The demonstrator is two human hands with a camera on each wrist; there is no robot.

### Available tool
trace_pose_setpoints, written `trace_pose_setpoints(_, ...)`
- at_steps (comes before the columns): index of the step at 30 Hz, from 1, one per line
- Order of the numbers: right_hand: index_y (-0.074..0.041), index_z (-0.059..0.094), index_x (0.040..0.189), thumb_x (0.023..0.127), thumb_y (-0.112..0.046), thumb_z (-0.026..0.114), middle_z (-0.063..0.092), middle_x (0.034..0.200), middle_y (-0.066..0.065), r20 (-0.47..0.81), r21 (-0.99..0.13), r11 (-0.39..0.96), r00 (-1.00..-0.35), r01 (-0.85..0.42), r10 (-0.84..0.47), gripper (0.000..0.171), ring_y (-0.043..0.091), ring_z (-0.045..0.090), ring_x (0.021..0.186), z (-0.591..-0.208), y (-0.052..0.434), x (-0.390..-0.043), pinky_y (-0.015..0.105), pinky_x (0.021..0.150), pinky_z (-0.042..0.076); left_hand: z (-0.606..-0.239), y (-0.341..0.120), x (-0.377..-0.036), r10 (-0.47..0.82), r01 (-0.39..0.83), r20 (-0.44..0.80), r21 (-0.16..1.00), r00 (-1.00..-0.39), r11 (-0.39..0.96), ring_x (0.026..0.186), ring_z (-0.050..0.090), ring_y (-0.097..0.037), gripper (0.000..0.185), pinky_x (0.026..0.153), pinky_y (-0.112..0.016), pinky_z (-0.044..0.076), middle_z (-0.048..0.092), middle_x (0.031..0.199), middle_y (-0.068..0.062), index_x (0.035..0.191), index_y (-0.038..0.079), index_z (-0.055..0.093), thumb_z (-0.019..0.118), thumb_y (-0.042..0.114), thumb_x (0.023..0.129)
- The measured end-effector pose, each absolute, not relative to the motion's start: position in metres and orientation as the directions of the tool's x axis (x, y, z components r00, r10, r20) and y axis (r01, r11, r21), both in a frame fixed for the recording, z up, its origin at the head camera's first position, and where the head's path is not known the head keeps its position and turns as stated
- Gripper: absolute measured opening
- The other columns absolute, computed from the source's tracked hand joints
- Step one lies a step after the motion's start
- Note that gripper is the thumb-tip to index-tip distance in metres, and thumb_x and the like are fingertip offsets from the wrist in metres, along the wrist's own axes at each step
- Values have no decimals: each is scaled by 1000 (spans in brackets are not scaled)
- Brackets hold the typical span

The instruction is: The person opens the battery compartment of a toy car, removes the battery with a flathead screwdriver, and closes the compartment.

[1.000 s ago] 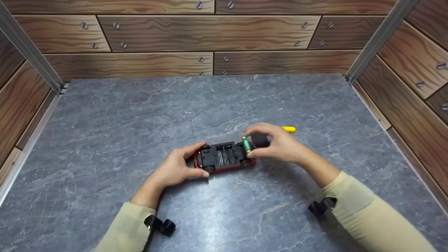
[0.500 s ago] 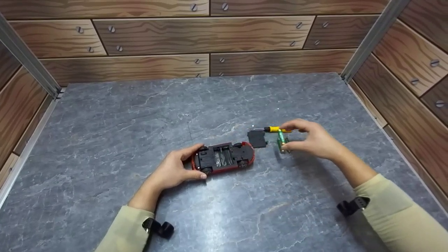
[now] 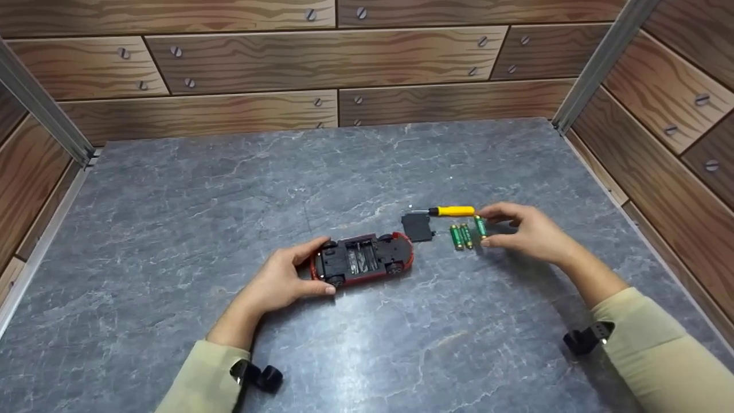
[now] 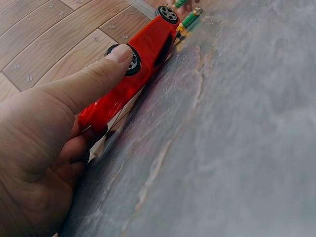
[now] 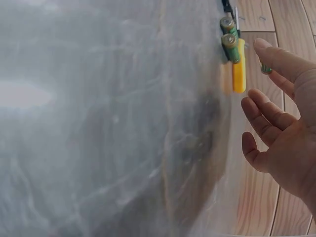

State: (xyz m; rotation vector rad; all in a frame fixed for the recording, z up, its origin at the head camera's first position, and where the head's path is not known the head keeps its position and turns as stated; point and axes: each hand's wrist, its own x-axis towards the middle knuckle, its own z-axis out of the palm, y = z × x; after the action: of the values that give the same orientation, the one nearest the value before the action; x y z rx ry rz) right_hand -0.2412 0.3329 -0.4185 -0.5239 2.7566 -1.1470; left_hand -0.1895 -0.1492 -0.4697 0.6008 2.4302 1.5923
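A red toy car (image 3: 393, 250) lies upside down on the grey tabletop, its black underside and uncovered battery compartment (image 3: 362, 257) facing up. My left hand (image 3: 280, 278) grips its left end, thumb along the near side; in the left wrist view the thumb rests at a wheel (image 4: 132, 63). To the car's right, my right hand (image 3: 533, 234) pinches a green battery (image 3: 480, 227) between thumb and fingers. Two more green batteries (image 3: 461, 236) lie side by side just left of it. The right wrist view shows only the end of the pinched battery (image 5: 266, 68), behind the thumb.
A black battery cover (image 3: 417, 228) lies flat between the car and the batteries. Behind it is a screwdriver with a yellow handle (image 3: 455, 211), its tip pointing left. Wood-patterned walls (image 3: 327, 57) border the marbled tabletop (image 3: 189, 189).
My right hand has carried a battery rightward from the car to the loose batteries, uncovering the battery cover and screwdriver. My left hand keeps its grip on the car.
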Motion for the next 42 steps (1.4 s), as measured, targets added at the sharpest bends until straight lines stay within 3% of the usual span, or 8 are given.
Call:
trace_pose_setpoints(9,2,68,134,86,-9,90,74,123,18,23,-739,621,-930,-262,-366,53,35,69,116,-430,334,-246,30,101,55,-470,-152,-187,415,227,60,903,-908,365,130,63,-24,98,122,-49,37,61,150,-11,158,8,51,98,29,75)
trace_pose_setpoints(18,-4,69,136,86,-15,90,73,127,16,-20,-715,658,-934,-237,-358,55,32,67,118,-436,336,-246,40,104,53,-471,-152,-186,411,225,55,899,-910,377,130,63,-23,100,121,-49,37,61,151,-10,158,9,50,99,30,74)
trace_pose_setpoints(26,-2,70,134,85,-11,90,73,122,16,18,-745,614,-929,-259,-370,54,28,66,110,-439,338,-247,22,93,51,-468,-150,-187,415,235,66,898,-908,372,133,61,-23,98,123,-48,36,63,148,-10,157,8,52,99,28,74)
trace_pose_setpoints(42,-7,70,135,87,-16,90,67,132,15,23,-686,667,-924,-292,-381,53,30,60,120,-443,342,-250,35,106,43,-468,-149,-188,411,227,53,894,-910,387,138,57,-24,99,124,-48,33,59,153,-8,158,11,51,99,30,74)
